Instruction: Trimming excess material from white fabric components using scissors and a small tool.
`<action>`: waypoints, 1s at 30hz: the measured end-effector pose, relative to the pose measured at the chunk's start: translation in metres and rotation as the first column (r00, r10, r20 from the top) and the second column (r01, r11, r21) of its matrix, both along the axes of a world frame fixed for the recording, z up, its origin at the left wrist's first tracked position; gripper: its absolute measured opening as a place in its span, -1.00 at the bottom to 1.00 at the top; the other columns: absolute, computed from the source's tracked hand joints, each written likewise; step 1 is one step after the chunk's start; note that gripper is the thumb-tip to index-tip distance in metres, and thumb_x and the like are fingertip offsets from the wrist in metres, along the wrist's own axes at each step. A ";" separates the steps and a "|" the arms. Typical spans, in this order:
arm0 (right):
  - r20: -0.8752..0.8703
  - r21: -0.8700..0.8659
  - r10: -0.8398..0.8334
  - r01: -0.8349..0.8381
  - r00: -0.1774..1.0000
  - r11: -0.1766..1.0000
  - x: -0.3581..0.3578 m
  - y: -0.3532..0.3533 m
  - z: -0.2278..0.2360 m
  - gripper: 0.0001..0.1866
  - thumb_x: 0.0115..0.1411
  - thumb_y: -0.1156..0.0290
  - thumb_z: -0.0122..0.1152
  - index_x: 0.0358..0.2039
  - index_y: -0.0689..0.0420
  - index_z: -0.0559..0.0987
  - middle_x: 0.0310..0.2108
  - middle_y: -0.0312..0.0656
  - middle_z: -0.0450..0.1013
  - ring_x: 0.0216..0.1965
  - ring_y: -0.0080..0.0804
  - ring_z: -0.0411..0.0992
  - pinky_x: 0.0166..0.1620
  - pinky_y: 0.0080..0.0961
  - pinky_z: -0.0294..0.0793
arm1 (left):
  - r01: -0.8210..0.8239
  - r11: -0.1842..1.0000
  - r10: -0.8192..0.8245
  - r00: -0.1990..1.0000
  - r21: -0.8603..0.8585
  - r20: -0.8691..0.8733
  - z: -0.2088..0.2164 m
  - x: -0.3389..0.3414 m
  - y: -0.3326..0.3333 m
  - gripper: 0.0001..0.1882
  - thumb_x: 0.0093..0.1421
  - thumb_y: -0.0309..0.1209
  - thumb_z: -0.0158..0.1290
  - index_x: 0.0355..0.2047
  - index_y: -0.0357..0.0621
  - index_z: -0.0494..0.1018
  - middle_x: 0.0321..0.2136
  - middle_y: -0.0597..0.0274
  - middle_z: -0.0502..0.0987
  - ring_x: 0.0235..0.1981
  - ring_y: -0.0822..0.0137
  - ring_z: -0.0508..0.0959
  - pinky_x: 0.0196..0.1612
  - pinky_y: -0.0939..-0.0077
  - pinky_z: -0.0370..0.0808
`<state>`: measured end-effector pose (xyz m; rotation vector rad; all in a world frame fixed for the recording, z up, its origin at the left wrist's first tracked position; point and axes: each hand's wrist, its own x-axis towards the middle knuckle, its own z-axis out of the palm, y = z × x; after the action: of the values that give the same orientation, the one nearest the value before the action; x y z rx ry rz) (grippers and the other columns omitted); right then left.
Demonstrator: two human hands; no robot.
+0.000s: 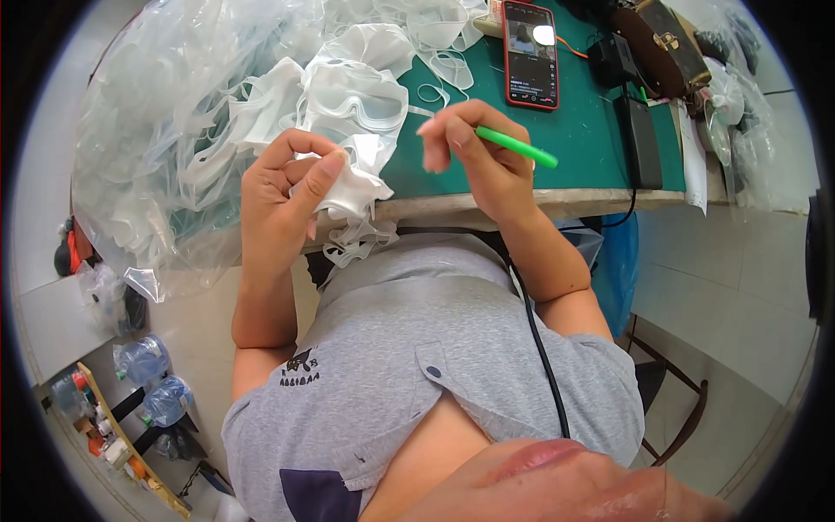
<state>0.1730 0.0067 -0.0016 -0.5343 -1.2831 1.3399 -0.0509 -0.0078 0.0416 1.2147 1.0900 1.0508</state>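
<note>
My left hand (pixel 285 181) is raised over the table's near edge, thumb and fingers pinched on a bunched white fabric piece (pixel 355 190). Part of that cloth is hidden behind the fingers. Below it, thin white straps (pixel 358 241) hang over the edge, close to my lap. To the right, my right hand (pixel 489 157) grips a slim tool with a bright green handle (pixel 520 148). The handle sticks out past the knuckles, and a thin pale tip shows on the other side; its kind is unclear. A gap separates the two hands.
Behind my left hand lie a pile of white strapped fabric pieces (pixel 357 100) and a large clear plastic bag (pixel 148 130). A red-cased phone (pixel 531 61) rests on the green tabletop (pixel 591 148). A black power strip (pixel 637 139) and a brown bag (pixel 665 39) are at the right.
</note>
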 end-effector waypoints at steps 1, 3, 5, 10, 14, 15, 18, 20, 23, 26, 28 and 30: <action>0.181 0.010 -0.109 0.109 0.978 0.994 -0.005 -0.001 0.006 -0.83 0.21 0.44 0.11 -0.25 0.27 0.51 -0.42 -0.24 0.46 -0.41 -0.61 0.36 -0.33 -0.68 0.34 | 0.026 1.000 -0.026 0.999 0.004 -0.047 0.001 0.000 -0.001 -0.88 0.18 -0.43 0.09 -0.34 -0.21 0.43 -0.62 0.36 0.53 -0.76 0.77 0.21 -0.75 0.84 0.06; 0.351 0.164 -0.128 0.073 0.927 0.984 -0.013 -0.001 0.010 -0.82 0.18 0.39 0.18 -0.30 0.24 0.51 -0.45 -0.25 0.47 -0.42 -0.63 0.36 -0.32 -0.69 0.35 | 0.051 0.998 -0.049 0.995 0.022 -0.082 0.002 0.004 -0.003 -0.88 0.18 -0.43 0.09 -0.34 -0.21 0.43 -0.62 0.37 0.53 -0.75 0.77 0.21 -0.75 0.84 0.06; 0.396 0.141 -0.087 0.033 0.914 0.989 -0.019 -0.004 0.011 -0.77 0.10 0.35 0.28 -0.32 0.22 0.50 -0.49 -0.31 0.47 -0.45 -0.66 0.35 -0.34 -0.72 0.35 | 0.074 0.997 -0.069 0.991 0.038 -0.118 0.004 0.008 -0.004 -0.89 0.17 -0.44 0.09 -0.33 -0.21 0.44 -0.62 0.37 0.53 -0.75 0.78 0.22 -0.75 0.83 0.06; 0.388 0.094 -0.030 -0.007 0.921 0.996 -0.026 -0.008 0.019 -0.79 0.04 0.41 0.34 -0.36 0.21 0.52 -0.51 -0.33 0.46 -0.50 -0.71 0.36 -0.39 -0.77 0.35 | -0.012 0.973 0.065 0.972 0.233 -0.224 0.001 0.010 -0.003 -0.88 0.17 -0.45 0.09 -0.31 -0.22 0.44 -0.56 0.34 0.55 -0.56 0.69 0.42 -0.50 0.83 0.29; 0.543 0.109 -0.093 0.039 0.835 0.993 -0.027 -0.010 0.020 -0.84 0.08 0.44 0.30 -0.38 0.23 0.52 -0.52 -0.32 0.47 -0.48 -0.72 0.37 -0.40 -0.78 0.35 | 0.039 0.989 0.003 0.960 0.146 -0.280 0.005 0.007 -0.002 -0.83 0.16 -0.42 0.13 -0.30 -0.24 0.44 -0.49 0.31 0.57 -0.46 0.64 0.46 -0.36 0.77 0.33; 0.489 0.062 -0.119 0.101 0.864 0.993 -0.027 -0.009 0.016 -0.85 0.10 0.45 0.28 -0.37 0.24 0.53 -0.51 -0.33 0.47 -0.47 -0.72 0.37 -0.40 -0.78 0.36 | 0.087 0.990 -0.067 0.984 0.114 -0.164 0.004 0.005 -0.001 -0.78 0.14 -0.38 0.16 -0.27 -0.25 0.44 -0.45 0.31 0.56 -0.43 0.64 0.45 -0.35 0.75 0.34; 0.415 -0.006 -0.180 0.201 0.892 0.980 -0.025 -0.009 0.019 -0.85 0.12 0.45 0.25 -0.36 0.27 0.53 -0.50 -0.32 0.47 -0.46 -0.72 0.37 -0.40 -0.77 0.37 | 0.219 0.965 -0.187 0.960 0.143 -0.206 0.001 0.002 0.003 -0.67 0.10 -0.30 0.21 -0.22 -0.26 0.45 -0.39 0.30 0.54 -0.38 0.63 0.44 -0.32 0.73 0.35; 0.329 -0.033 -0.163 0.183 0.930 0.982 -0.023 -0.010 0.018 -0.85 0.13 0.46 0.24 -0.36 0.29 0.53 -0.51 -0.30 0.47 -0.47 -0.71 0.37 -0.41 -0.76 0.37 | 0.306 0.934 -0.224 0.903 0.183 -0.367 -0.004 -0.001 0.006 -0.62 0.08 -0.26 0.23 -0.20 -0.26 0.45 -0.36 0.31 0.53 -0.35 0.62 0.44 -0.31 0.72 0.35; 0.416 -0.003 -0.109 0.121 0.903 0.993 -0.015 -0.008 0.020 -0.70 0.24 0.25 0.12 -0.33 0.30 0.54 -0.48 -0.26 0.48 -0.43 -0.62 0.40 -0.34 -0.69 0.40 | 0.346 0.938 -0.344 0.935 0.014 -0.090 -0.009 -0.004 0.008 -0.56 0.07 -0.19 0.24 -0.17 -0.27 0.45 -0.37 0.33 0.50 -0.34 0.61 0.43 -0.31 0.72 0.36; 0.470 0.440 -0.436 0.224 0.767 0.870 0.012 0.005 0.011 -0.38 0.33 -0.03 -0.29 -0.26 0.30 0.54 -0.28 -0.11 0.46 -0.24 -0.41 0.43 -0.19 -0.54 0.39 | 0.178 0.982 -0.177 0.984 0.059 -0.030 -0.010 0.001 0.011 -0.57 0.09 -0.18 0.22 -0.19 -0.27 0.45 -0.39 0.35 0.50 -0.38 0.60 0.43 -0.34 0.74 0.37; 0.542 0.590 -0.654 0.316 0.527 0.743 0.038 0.002 0.015 -0.59 0.30 0.15 -0.11 -0.23 0.25 0.53 -0.19 -0.08 0.42 -0.23 -0.32 0.44 -0.19 -0.53 0.40 | 0.145 0.989 -0.145 0.989 0.032 0.001 -0.013 -0.003 0.012 -0.62 0.11 -0.20 0.20 -0.21 -0.24 0.45 -0.42 0.37 0.50 -0.48 0.63 0.42 -0.46 0.78 0.35; 0.698 0.520 -0.624 0.350 0.351 0.779 0.050 -0.015 0.017 -0.78 0.21 0.37 0.05 -0.20 0.20 0.53 -0.18 -0.10 0.40 -0.24 -0.24 0.44 -0.19 -0.49 0.41 | 0.109 0.994 -0.109 0.994 0.016 -0.011 -0.013 -0.004 0.012 -0.64 0.12 -0.21 0.18 -0.21 -0.23 0.45 -0.44 0.38 0.51 -0.53 0.66 0.40 -0.53 0.81 0.31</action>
<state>0.2232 -0.0080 0.0159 -1.3765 -1.8462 0.2620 -0.0553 0.0040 0.0288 1.2799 1.0134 0.9727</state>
